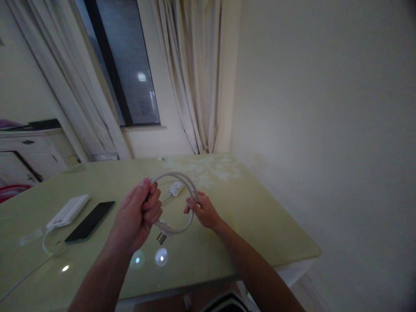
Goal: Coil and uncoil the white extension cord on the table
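Note:
A white power cable (177, 174) is wound into a loose coil held up above the table. My left hand (143, 212) is closed in a fist around the coil's left side. On the opposite side, my right hand (203, 210) pinches the loops between thumb and fingers. The cable's plug (163, 229) hangs at the lower left of the coil, its metal prongs pointing down. Behind the coil, a white power strip (176, 188) lies on the table, with a cord leading from it toward my left hand.
The table (266, 229) has a pale green glossy cover and meets the wall on the right. To the left lie a dark phone (90, 222) and a white box-shaped device (68, 211) with a white cord (26, 277). Curtains (195, 78) and a window stand behind.

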The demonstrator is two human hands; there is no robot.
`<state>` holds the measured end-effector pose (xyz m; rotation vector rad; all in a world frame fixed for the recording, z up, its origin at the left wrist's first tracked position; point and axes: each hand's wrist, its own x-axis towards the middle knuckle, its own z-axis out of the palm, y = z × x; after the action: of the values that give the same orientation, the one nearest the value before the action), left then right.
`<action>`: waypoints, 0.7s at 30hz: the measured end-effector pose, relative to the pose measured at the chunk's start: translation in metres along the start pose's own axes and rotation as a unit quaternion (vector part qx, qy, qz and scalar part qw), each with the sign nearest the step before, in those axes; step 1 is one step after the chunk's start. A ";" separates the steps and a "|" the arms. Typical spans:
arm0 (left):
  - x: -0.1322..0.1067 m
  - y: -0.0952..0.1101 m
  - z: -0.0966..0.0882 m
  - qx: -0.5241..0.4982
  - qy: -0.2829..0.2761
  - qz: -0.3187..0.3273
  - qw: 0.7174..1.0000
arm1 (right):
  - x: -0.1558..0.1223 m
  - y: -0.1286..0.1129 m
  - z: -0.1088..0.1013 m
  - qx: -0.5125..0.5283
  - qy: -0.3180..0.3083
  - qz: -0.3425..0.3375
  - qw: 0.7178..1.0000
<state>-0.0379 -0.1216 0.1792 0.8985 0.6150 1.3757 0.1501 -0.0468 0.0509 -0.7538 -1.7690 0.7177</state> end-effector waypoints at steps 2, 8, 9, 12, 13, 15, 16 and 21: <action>0.002 -0.006 -0.002 0.004 -0.015 0.010 1.000 | 0.000 0.005 0.004 0.013 0.032 0.052 0.998; 0.008 -0.042 -0.011 -0.004 -0.084 0.001 0.996 | 0.005 0.015 0.002 0.142 0.123 0.145 0.971; 0.008 -0.048 -0.012 -0.006 -0.085 -0.013 0.996 | 0.006 0.016 0.001 0.144 0.141 0.150 0.968; 0.009 -0.054 -0.015 -0.061 -0.076 -0.034 0.995 | 0.005 0.016 -0.003 0.129 0.155 0.142 0.969; 0.009 -0.052 -0.015 -0.082 -0.072 -0.034 0.993 | 0.004 0.015 -0.003 0.121 0.137 0.135 0.974; 0.007 -0.043 -0.013 -0.107 -0.069 -0.023 0.992 | 0.001 0.011 -0.003 0.098 0.072 0.102 0.987; 0.005 -0.036 -0.011 -0.112 -0.070 -0.015 0.991 | -0.001 0.008 -0.002 0.083 0.037 0.070 0.993; -0.017 0.005 0.008 -0.156 -0.095 0.042 0.982 | -0.006 -0.001 0.002 -0.046 -0.026 -0.108 0.993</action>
<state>-0.0362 -0.1402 0.1854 0.7962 0.2092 1.3956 0.1499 -0.0523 0.0481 -0.5960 -1.9075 0.5178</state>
